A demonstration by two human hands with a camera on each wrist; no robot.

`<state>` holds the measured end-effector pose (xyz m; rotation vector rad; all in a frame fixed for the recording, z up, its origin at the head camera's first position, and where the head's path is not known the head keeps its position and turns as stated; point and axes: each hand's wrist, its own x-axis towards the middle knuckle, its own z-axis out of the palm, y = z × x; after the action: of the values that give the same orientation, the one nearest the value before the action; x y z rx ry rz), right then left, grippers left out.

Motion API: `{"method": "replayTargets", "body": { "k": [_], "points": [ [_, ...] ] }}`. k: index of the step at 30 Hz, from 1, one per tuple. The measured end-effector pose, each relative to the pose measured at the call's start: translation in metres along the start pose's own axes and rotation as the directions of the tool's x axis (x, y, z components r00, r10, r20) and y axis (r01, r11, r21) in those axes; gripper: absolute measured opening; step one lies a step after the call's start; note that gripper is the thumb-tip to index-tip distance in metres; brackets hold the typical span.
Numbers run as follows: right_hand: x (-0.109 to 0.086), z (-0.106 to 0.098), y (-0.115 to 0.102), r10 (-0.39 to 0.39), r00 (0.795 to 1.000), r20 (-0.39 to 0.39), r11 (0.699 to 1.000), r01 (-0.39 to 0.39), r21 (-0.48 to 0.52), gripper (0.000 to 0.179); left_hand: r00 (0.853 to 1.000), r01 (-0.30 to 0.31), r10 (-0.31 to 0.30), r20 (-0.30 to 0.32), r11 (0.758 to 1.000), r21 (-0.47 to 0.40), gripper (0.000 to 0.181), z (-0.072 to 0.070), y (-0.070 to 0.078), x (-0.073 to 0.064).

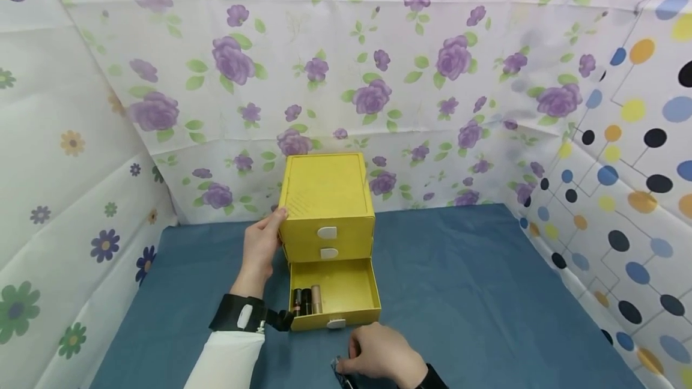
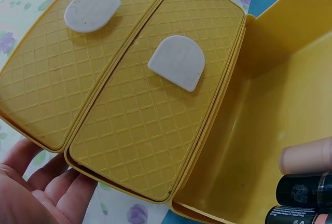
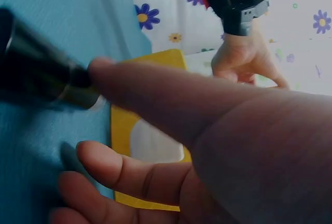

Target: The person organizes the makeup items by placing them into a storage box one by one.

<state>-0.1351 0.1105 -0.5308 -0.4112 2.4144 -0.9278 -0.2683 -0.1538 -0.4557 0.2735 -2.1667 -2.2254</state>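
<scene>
My left hand [image 1: 262, 242] holds a yellow drawer box [image 1: 327, 188] at its upper left front corner, with its fingers [image 2: 78, 198] along the side wall. The bottom drawer [image 1: 346, 284] stands pulled out, while the two drawers above it are closed. Inside, at its left, a beige tube [image 1: 316, 299] stands next to two dark tubes. In front of the drawer, low over the table, my right hand [image 1: 381, 353] pinches a dark glossy tube [image 1: 344, 377]. The thumb lies on its end in the right wrist view; the other visible fingers are bent below.
A blue cloth [image 1: 454, 293] covers the table. White flowered sheeting [image 1: 335, 47] rises behind the box and on the left, and a dotted sheet [image 1: 638, 197] hangs at the right. White tabs [image 1: 327, 232] mark the drawer fronts.
</scene>
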Motion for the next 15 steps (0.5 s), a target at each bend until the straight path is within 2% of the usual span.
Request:
{"method": "replayTargets", "body": {
  "k": [8, 15],
  "points": [
    [0.0042, 0.0023, 0.0105, -0.010, 0.998, 0.056, 1.000, 0.011, -0.025, 0.035, 1.000, -0.008, 0.008, -0.007, 1.000, 0.002, 0.068, 0.0015, -0.0015, 0.0000],
    [-0.0005, -0.0006, 0.0018, 0.006, 0.996, 0.085, 1.000, -0.004, -0.019, 0.036, 1.000, -0.017, 0.017, -0.014, 1.000, 0.007, 0.067, 0.0016, -0.0014, 0.0002]
  ]
}}
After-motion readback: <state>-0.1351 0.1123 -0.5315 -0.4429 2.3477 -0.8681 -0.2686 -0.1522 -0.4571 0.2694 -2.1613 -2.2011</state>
